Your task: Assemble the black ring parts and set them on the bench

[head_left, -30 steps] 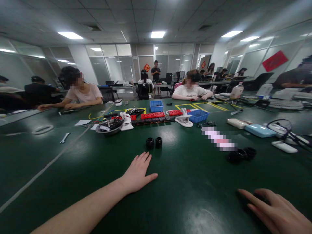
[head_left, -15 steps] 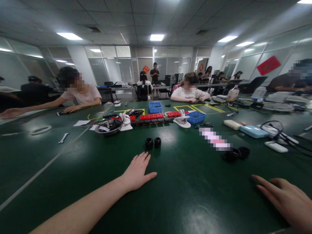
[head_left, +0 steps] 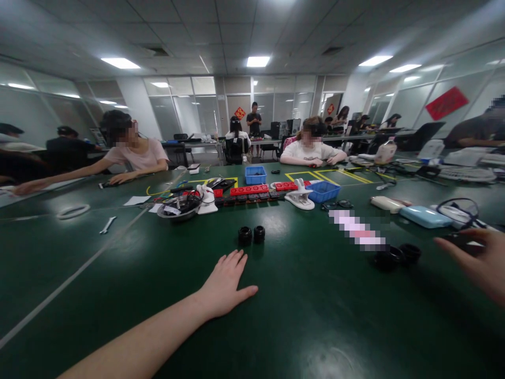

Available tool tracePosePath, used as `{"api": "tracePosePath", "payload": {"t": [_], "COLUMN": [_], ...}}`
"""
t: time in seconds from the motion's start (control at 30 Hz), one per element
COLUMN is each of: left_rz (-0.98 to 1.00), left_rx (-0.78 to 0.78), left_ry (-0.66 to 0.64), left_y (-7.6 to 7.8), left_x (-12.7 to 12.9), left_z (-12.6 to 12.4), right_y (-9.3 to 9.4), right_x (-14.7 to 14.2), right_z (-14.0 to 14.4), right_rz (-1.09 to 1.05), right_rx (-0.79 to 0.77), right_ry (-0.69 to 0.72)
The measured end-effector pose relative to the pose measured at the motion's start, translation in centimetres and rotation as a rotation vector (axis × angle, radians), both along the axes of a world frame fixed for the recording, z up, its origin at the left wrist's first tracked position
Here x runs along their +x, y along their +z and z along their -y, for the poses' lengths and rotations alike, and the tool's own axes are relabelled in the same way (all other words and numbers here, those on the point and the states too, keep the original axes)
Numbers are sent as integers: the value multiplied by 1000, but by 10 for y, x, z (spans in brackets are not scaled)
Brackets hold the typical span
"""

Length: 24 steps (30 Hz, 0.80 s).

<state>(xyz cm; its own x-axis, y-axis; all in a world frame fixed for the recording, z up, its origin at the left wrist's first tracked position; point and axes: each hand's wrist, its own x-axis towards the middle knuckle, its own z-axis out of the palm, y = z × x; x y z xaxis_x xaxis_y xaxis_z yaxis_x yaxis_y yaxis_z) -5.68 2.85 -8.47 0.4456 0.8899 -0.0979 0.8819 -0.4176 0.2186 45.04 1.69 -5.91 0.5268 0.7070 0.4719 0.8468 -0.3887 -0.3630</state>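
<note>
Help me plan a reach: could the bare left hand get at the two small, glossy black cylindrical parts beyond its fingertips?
Probably yes. The left hand appears to lie palm down on the smooth green tabletop, its fingertips just short of the black parts, with nothing visible in between.

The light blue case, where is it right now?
In the head view, the light blue case is on the right side of the green table, between the cream case and the right hand.
</note>
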Motion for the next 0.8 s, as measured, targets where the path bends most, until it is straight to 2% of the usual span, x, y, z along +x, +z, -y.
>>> {"api": "tracePosePath", "payload": {"t": [0.07,0.13,0.2,0.27,0.37,0.5,0.8], "left_rz": [-7,-13,-14,-10,-16,-29,-26], "left_rx": [-4,-8,-14,-26,-53,-59,-40], "left_ry": [-1,-2,-3,-1,9,14,11], "left_y": [1,1,0,1,2,3,-2], "left_x": [0,0,1,1,2,3,1], "left_z": [0,0,-1,-2,-3,-4,-5], "right_y": [1,-6,-15,-20,-15,-8,-18], "right_x": [-20,-28,-29,-29,-36,-48,-40], "right_z": [-5,-9,-11,-10,-6,-5,-9], "right_rz": [-20,-8,-29,-137,-302,-351,-141], "right_rx": [187,271,307,318,270,253,94], "right_ry": [-86,-103,-97,-110,-139,-139,63]}}
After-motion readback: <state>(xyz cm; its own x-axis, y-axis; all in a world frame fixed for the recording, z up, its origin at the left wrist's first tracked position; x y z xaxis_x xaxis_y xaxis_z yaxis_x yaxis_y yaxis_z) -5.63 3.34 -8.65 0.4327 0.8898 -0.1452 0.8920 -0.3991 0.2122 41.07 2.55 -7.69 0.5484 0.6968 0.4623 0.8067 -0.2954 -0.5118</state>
